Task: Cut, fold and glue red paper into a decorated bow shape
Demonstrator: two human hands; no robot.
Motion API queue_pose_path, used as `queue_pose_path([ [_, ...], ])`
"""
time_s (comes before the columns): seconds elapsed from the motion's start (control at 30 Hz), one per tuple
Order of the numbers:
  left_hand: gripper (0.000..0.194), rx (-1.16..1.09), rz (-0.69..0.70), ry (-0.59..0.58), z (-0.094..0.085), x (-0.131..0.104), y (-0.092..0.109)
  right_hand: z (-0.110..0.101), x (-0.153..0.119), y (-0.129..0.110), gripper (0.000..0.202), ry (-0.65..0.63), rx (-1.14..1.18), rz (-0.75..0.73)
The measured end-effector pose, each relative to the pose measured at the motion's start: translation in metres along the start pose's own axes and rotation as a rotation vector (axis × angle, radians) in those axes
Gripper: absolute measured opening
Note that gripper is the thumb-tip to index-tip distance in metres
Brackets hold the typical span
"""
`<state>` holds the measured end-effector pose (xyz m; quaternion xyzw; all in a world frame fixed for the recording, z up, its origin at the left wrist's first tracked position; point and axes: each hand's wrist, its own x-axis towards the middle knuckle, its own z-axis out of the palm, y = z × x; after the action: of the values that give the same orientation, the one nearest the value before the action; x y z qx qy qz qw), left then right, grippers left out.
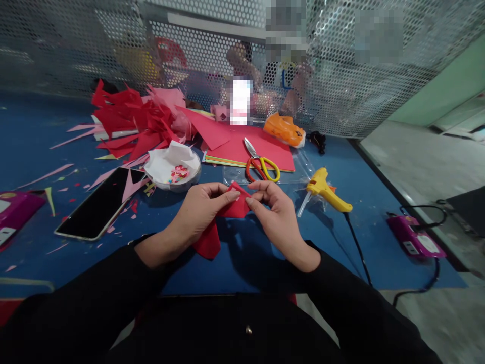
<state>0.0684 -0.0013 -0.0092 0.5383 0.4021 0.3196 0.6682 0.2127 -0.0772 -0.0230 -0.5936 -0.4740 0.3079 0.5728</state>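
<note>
A folded piece of red paper (237, 208) is held between my two hands, just above the blue table. My left hand (200, 207) pinches its left side, thumb on top. The right edge is gripped between thumb and fingers of my right hand (275, 212). Another red paper piece (209, 241) lies below my left hand, partly hidden by it. Beyond my hands, scissors (261, 164) with one red and one yellow handle rest against a stack of red and coloured paper (246, 146). A yellow glue gun (325, 189) lies to the right of my right hand.
Left of my hands are a bowl (191, 174) lined with white paper holding small cut pieces, and a black phone (102, 205). Red and pink scraps (140, 116) pile up behind. An orange packet (284, 129) and purple power strip (415, 236) are on the right. A perforated metal screen (212, 55) borders the back.
</note>
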Motion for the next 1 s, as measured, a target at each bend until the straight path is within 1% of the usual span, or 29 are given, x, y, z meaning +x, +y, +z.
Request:
queue_pose_path([
  [0.23, 0.039, 0.017, 0.012, 0.012, 0.001, 0.0, 0.0, 0.0, 0.0, -0.001, 0.02, 0.014, 0.002, 0.002],
  [0.37, 0.039, -0.029, 0.017, 0.017, 0.001, 0.0, -0.001, 0.0, 0.001, 0.0, 0.019, -0.001, -0.002, 0.001],
  [0.5, 0.039, -0.08, -0.03, -0.063, -0.002, 0.0, -0.002, -0.002, 0.002, 0.001, 0.02, 0.042, 0.042, -0.006],
  [0.6, 0.033, 0.038, 0.001, -0.12, -0.005, 0.003, -0.003, -0.002, 0.003, 0.002, 0.019, 0.06, 0.025, -0.014],
  [0.63, 0.032, 0.087, 0.009, -0.13, -0.006, 0.003, -0.003, -0.002, 0.004, 0.002, 0.018, 0.056, 0.0, -0.024],
  [0.7, 0.03, 0.129, -0.006, -0.14, -0.007, 0.004, -0.004, -0.006, 0.006, 0.0, 0.015, 0.047, -0.135, -0.105],
  [0.77, 0.031, 0.122, -0.054, -0.128, -0.008, 0.003, -0.002, -0.016, 0.009, -0.004, 0.013, 0.069, -0.321, -0.226],
  [0.8, 0.032, 0.117, -0.083, -0.12, -0.008, 0.002, -0.001, -0.025, 0.012, -0.007, 0.013, 0.104, -0.403, -0.283],
  [0.87, 0.032, 0.126, -0.122, -0.104, -0.007, 0.001, 0.001, -0.05, 0.017, -0.011, 0.019, 0.208, -0.516, -0.332],
  [0.9, 0.03, 0.131, -0.13, -0.097, -0.007, 0.001, 0.002, -0.065, 0.02, -0.012, 0.023, 0.285, -0.604, -0.338],
  [0.93, 0.029, 0.133, -0.13, -0.09, -0.007, 0.001, 0.003, -0.081, 0.022, -0.012, 0.029, 0.351, -0.839, -0.313],
  [0.97, 0.027, 0.131, -0.127, -0.084, -0.007, 0.001, 0.003, -0.096, 0.023, -0.01, 0.034, 0.387, -1.033, -0.258],
  [1.0, 0.025, 0.125, -0.124, -0.08, -0.007, 0.001, 0.003, -0.111, 0.024, -0.006, 0.037, 0.391, -1.178, -0.186],
])
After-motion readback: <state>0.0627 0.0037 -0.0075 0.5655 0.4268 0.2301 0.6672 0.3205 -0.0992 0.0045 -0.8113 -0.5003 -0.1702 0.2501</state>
